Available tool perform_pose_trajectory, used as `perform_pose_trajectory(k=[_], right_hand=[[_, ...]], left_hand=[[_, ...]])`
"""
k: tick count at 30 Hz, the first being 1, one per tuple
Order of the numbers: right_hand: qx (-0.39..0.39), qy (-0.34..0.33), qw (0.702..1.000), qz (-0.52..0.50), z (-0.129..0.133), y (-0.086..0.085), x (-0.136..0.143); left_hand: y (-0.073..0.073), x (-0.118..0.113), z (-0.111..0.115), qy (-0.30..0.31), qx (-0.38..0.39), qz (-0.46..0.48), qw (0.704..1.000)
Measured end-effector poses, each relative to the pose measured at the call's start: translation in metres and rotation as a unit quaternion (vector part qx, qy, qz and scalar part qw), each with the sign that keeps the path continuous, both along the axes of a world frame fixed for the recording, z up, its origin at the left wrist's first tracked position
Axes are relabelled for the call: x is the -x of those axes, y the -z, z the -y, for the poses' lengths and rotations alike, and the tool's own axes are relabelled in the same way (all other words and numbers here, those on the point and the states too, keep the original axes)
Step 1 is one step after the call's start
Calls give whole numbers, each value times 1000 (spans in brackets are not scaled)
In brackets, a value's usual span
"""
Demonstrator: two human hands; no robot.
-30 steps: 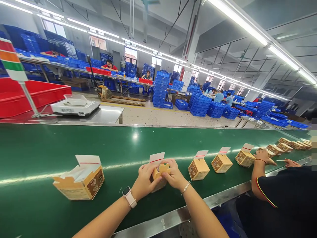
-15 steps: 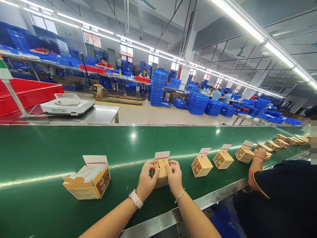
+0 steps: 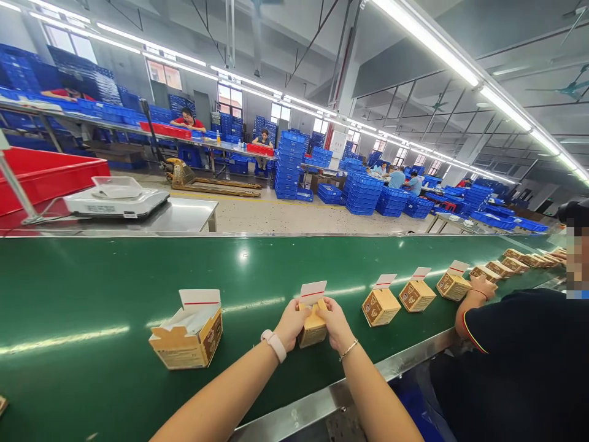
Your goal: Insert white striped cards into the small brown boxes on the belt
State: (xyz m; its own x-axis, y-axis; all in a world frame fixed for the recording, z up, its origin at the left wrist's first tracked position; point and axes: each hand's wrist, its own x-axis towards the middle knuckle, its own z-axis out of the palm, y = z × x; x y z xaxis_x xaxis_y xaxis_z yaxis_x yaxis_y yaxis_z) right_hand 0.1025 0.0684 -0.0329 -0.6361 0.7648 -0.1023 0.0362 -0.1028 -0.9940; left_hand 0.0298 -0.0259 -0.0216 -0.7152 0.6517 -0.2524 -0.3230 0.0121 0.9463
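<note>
A small tan carton (image 3: 313, 330) stands on the green conveyor belt (image 3: 115, 288), its white lid flap with a red stripe upright. My left hand (image 3: 291, 321) and my right hand (image 3: 337, 323) grip it from either side, fingers pressing on its top flaps. A white watch sits on my left wrist, a thin bracelet on my right. To the left an open carton (image 3: 188, 337) with a raised flap and white contents rests on the belt. To the right stand two more cartons (image 3: 380, 306) (image 3: 416, 294) with raised flaps.
A co-worker in a dark shirt (image 3: 519, 362) stands at my right, a hand (image 3: 481, 286) on a carton farther down the belt, where several more cartons line up. A scale (image 3: 115, 199) on a steel table, red bins and stacked blue crates (image 3: 368, 195) lie beyond.
The belt has carried all the cartons rightward. My hands moved along with the carton between them, working its top flaps inward.
</note>
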Motion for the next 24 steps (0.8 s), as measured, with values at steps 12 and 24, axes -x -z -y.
perform_pose_trajectory(k=[12,24], right_hand=[[-464,-129,857,-183,93,11,-17],[-365,-371,849,-94,85,-9,82]], left_hand=[[19,16,188,-352,-90,-628,688],[45,60,180,-140,160,-707,675]])
